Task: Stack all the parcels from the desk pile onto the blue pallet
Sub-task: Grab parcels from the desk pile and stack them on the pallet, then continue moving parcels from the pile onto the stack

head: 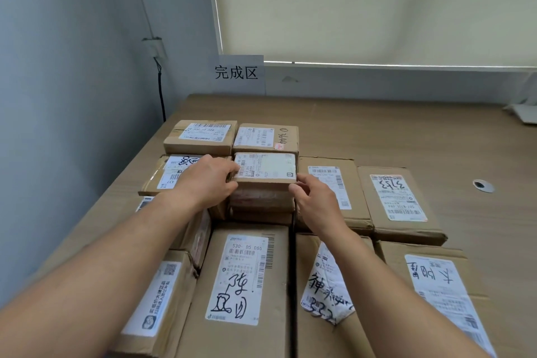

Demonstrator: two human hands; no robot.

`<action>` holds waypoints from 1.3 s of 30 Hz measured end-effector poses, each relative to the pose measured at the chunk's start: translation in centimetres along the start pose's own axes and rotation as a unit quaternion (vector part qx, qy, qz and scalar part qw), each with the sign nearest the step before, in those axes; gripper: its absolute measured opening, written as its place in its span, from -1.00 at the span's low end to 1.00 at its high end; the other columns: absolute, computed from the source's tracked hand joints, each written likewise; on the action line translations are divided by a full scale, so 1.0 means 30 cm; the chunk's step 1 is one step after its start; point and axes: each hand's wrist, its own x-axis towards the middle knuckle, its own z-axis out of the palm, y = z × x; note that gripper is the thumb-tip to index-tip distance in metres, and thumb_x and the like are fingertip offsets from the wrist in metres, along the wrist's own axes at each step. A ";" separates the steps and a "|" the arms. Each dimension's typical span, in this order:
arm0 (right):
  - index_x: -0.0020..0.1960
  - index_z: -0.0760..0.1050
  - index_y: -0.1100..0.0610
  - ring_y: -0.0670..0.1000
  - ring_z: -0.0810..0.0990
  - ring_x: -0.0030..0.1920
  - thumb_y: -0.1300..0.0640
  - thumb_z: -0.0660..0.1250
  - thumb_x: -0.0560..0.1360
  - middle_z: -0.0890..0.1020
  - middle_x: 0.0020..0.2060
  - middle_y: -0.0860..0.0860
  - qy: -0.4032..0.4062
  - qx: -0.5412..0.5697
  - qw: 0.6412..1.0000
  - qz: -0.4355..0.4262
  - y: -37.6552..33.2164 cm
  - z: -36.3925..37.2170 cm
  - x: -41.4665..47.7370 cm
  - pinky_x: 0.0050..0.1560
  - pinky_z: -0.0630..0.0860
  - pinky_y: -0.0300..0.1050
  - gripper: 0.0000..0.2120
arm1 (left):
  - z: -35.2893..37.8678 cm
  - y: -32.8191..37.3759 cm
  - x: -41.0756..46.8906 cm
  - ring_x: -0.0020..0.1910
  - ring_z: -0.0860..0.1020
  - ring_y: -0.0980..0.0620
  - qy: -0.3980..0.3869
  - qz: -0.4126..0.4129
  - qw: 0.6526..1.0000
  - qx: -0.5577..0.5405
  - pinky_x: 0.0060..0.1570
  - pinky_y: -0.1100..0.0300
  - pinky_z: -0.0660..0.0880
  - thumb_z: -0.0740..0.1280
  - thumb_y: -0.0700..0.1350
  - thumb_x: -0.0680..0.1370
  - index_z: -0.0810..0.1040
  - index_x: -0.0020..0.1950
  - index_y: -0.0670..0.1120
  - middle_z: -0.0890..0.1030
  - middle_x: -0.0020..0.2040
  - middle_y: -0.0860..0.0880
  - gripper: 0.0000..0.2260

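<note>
1. Cardboard parcels lie packed side by side, some in layers, on a brown surface. Most carry white shipping labels, several with black handwriting.
2. One small parcel sits on top of a short stack of flat boxes near the middle of the group, its pale label facing up.
3. The left hand grips the small parcel's left end, fingers close together and curled over its edge. The thumb cannot be made out.
4. The right hand holds the near right corner. Its thumb presses the front edge and its fingers bend round the right side, tips out of sight.
5. A white sign with three black characters hangs on the wall behind, beside a cream roller blind.
6. A black cable runs down the grey wall at left, and a round grommet sits in the surface at right.
</note>
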 end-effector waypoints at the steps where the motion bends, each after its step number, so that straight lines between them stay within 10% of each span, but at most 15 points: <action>1: 0.31 0.45 0.12 0.00 0.52 0.15 0.09 0.20 0.58 0.60 0.12 -0.02 0.003 -0.006 1.000 -0.001 -0.003 -0.009 -0.005 0.12 0.42 -0.14 -0.68 | 0.000 -0.002 0.002 0.27 0.36 -0.05 -0.006 0.000 1.000 0.001 0.16 0.01 0.41 0.23 0.00 0.56 0.43 0.33 0.01 0.49 0.27 -0.01 -0.66; 28: 0.39 0.35 0.10 0.10 0.34 0.35 0.04 0.21 0.56 0.37 0.37 0.07 0.210 -0.346 0.914 -0.011 0.250 -0.632 -0.442 0.22 0.34 -0.05 -0.58 | 0.116 0.801 -0.217 0.39 0.31 -0.01 0.125 0.254 0.956 -0.082 0.29 0.13 0.21 0.21 0.11 0.57 0.37 0.42 0.01 0.36 0.43 0.00 -0.56; 39: 0.11 0.60 0.19 0.22 0.63 -0.02 0.09 0.57 0.23 0.62 0.07 0.22 0.268 -0.438 0.858 0.013 0.611 -1.024 -0.834 -0.07 0.56 0.11 -0.52 | 0.371 1.415 -0.506 0.26 0.49 -0.18 0.105 0.260 0.952 -0.121 0.26 -0.18 0.31 0.11 0.13 0.48 0.56 0.23 -0.09 0.53 0.27 -0.17 -0.52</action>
